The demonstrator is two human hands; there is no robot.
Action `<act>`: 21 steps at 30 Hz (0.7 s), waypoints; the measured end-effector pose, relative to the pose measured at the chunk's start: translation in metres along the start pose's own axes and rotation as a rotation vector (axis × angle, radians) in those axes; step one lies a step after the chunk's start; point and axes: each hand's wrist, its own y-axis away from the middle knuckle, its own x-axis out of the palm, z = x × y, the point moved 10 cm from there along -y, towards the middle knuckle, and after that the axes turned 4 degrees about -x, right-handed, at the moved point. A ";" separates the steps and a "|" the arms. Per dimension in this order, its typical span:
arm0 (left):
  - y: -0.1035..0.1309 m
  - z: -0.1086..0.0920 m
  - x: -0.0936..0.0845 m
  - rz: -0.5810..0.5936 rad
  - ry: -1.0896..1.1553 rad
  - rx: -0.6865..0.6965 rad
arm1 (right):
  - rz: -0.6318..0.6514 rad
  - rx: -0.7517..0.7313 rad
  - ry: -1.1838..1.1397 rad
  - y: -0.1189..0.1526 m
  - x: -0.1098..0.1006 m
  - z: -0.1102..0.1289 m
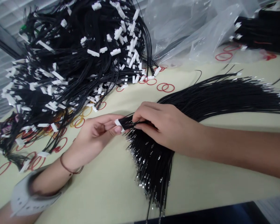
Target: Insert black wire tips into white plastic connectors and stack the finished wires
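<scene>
Just above the pale tabletop (93, 196), left hand (92, 138) has a little white connector (118, 123) pinched thumb-to-finger, and right hand (170, 126)'s fingertips are gripping its black wires (128, 122), beside a bunch of silver-tipped ones.

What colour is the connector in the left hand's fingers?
White connector; the head view shows it.
</scene>
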 end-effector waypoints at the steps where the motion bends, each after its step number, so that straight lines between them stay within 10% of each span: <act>1: -0.001 0.002 0.000 0.003 0.021 -0.019 | 0.004 -0.010 0.005 0.000 0.000 0.000; 15: -0.004 0.016 0.007 0.058 0.238 -0.166 | 0.004 -0.057 0.117 0.001 -0.001 -0.001; 21: -0.003 0.015 0.005 0.032 0.232 -0.158 | -0.225 -0.102 0.211 0.002 -0.024 0.011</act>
